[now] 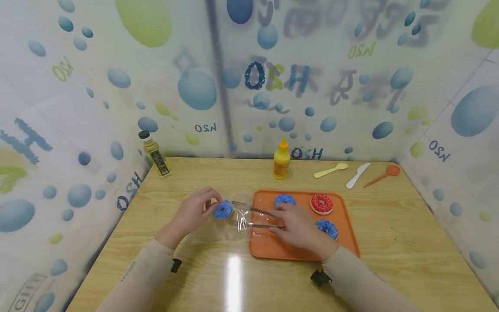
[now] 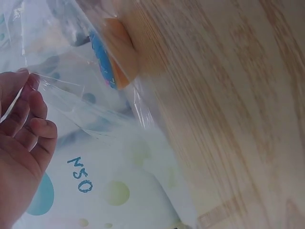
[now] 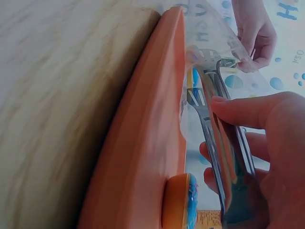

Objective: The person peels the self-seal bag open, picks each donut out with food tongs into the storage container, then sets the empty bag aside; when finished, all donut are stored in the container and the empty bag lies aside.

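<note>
My left hand point(image 1: 208, 203) pinches the edge of a clear plastic bag point(image 1: 238, 216) that lies on the table left of the orange tray point(image 1: 347, 225). A blue-frosted donut point(image 1: 223, 210) sits in the bag by my left fingers. My right hand point(image 1: 280, 220) grips metal tongs point(image 1: 253, 217), whose spread tips reach into the bag just right of that donut. In the left wrist view my fingers point(image 2: 28, 90) hold the plastic bag point(image 2: 71, 93), with the donut point(image 2: 112, 52) behind it. The right wrist view shows the tongs point(image 3: 217, 143) in my hand beside the tray point(image 3: 147, 138).
On the tray lie two blue donuts point(image 1: 284, 200) point(image 1: 326, 229) and a red one point(image 1: 321, 203). A yellow squeeze bottle point(image 1: 281, 159) and an oil bottle point(image 1: 156, 156) stand at the back. A pale spoon point(image 1: 331, 170), white knife point(image 1: 358, 175) and orange spoon point(image 1: 383, 174) lie back right.
</note>
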The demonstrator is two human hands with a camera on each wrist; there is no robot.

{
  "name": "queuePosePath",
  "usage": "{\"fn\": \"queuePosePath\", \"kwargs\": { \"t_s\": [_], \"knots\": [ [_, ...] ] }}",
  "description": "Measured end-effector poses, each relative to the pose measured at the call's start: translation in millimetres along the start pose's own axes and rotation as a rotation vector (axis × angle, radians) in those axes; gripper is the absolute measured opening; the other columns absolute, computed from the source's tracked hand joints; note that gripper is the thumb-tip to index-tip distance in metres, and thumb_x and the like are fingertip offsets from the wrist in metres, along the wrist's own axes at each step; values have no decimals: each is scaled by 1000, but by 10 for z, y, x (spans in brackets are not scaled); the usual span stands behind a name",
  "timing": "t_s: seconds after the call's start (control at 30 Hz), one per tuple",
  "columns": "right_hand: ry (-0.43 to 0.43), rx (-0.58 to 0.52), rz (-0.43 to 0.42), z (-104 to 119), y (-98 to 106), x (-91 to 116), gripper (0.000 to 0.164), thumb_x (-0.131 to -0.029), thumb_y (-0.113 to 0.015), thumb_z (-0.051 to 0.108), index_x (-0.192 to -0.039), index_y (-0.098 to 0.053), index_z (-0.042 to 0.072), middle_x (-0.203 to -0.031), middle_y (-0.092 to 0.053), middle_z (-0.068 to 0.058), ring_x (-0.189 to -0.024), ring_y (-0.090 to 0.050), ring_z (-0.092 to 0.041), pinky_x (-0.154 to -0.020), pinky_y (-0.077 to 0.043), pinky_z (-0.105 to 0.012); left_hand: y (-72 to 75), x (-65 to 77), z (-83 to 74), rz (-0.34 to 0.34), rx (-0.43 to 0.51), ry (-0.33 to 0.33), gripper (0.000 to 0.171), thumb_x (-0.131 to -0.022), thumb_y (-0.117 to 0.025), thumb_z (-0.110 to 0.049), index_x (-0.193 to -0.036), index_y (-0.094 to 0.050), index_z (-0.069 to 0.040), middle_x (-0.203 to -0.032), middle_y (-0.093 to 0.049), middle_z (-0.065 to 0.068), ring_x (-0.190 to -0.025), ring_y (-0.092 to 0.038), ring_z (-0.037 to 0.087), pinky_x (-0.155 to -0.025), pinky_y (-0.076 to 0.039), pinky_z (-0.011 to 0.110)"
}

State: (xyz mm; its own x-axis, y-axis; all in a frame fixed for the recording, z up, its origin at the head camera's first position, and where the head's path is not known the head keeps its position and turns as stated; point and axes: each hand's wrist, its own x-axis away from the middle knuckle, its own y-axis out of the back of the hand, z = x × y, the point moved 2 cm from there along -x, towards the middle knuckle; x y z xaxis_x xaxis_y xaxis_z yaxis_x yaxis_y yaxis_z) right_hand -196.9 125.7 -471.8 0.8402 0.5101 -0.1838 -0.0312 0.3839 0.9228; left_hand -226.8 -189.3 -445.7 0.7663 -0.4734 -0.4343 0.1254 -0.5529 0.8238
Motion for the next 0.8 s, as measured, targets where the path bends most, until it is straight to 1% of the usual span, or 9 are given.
{"fn": "queuePosePath", "kwargs": {
  "t_s": [0.1,0.2,0.27,0.33,0.43,0.57,0.8],
  "knots": [
    [-6,-4,-12,1,-26,-44,51,-88,-82,37,-136,-69,26,-119,-68,-1,-104,-64,-21,-91,-54,-44,-15,-12,-5,4,1,-7,8,-96,-74,-11,-101,-71,-16,-99,-68,-5,-71,-53,8,-62,-46,23],
    [5,3,-26,1,-72,-77,51,-88,-83,37,-136,-69,26,-112,-67,2,-96,-62,-17,-85,-52,-39,-25,-15,-18,5,-1,-12,8,-96,-75,-11,-101,-71,-16,-100,-68,-4,-71,-54,9,-62,-47,23],
    [13,13,-36,10,-105,-94,51,-87,-83,38,-135,-70,27,-110,-67,4,-95,-61,-16,-83,-51,-38,-27,-10,-27,4,-1,-10,7,-95,-75,-11,-100,-71,-15,-99,-68,-4,-70,-54,10,-62,-47,24],
    [17,21,-43,25,-127,-104,51,-87,-83,38,-135,-70,26,-111,-67,4,-97,-62,-16,-85,-51,-39,-28,-1,-33,3,1,-10,8,-95,-75,-11,-100,-71,-15,-99,-68,-4,-70,-55,10,-62,-47,24],
    [7,26,-33,50,-139,-118,53,-88,-82,39,-138,-68,28,-116,-68,4,-104,-64,-18,-91,-52,-42,-37,10,-31,1,0,-10,9,-94,-76,-11,-99,-71,-15,-99,-68,-5,-70,-54,9,-61,-46,23],
    [-6,0,-17,62,-138,-148,54,-89,-81,41,-139,-66,28,-119,-68,3,-106,-64,-18,-91,-53,-41,-51,12,-27,-2,-2,-10,10,-94,-77,-11,-100,-70,-16,-98,-67,-7,-69,-52,7,-61,-45,22],
    [-13,-48,8,46,-154,-186,49,-91,-80,38,-136,-69,26,-121,-68,3,-110,-65,-19,-93,-54,-42,-73,13,-17,-16,14,-19,11,-93,-77,-10,-100,-70,-16,-96,-66,-7,-69,-53,8,-60,-45,22]
  ]
}}
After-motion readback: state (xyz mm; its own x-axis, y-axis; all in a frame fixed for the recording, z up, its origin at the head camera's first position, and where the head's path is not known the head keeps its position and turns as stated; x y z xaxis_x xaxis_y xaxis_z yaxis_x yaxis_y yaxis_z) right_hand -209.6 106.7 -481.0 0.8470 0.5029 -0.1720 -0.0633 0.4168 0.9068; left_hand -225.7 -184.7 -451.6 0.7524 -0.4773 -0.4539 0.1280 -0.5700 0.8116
